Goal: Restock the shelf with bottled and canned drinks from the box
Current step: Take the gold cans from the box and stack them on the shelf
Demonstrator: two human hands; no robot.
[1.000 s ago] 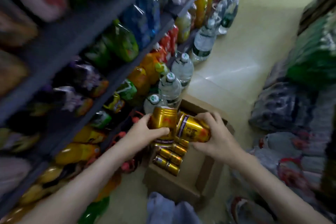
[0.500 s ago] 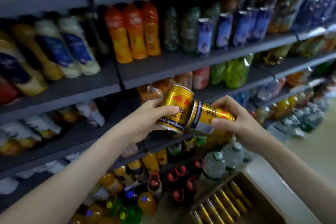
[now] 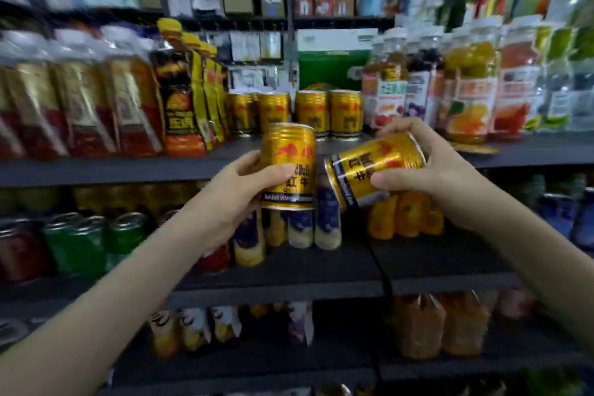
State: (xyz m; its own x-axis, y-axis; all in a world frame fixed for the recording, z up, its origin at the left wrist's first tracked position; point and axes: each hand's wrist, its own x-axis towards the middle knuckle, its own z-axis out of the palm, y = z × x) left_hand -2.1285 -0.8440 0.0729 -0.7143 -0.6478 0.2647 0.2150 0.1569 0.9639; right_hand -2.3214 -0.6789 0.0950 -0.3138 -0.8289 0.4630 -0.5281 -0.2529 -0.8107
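Head camera view facing a stocked shop shelf, with two bare forearms reaching up from the bottom corners. The left hand (image 3: 238, 190) is curled round an upright gold can (image 3: 287, 151), thumb across the front label and fingers behind it. The right hand (image 3: 427, 170) grips a second gold can (image 3: 373, 164) tipped on its side, its blue-banded end pointing left and down. The two held cans are just beside each other (whether they touch is unclear).

Both are held just below and in front of a row of matching gold cans (image 3: 311, 112) standing on a dark grey shelf board (image 3: 96, 170). Left of that row stand black-and-yellow pouches (image 3: 180, 90), blurred. Right of the row are glass jars of fruit (image 3: 466, 90). One level below the row are small blue-labelled bottles (image 3: 328, 222), with green cans (image 3: 96, 241) further left.
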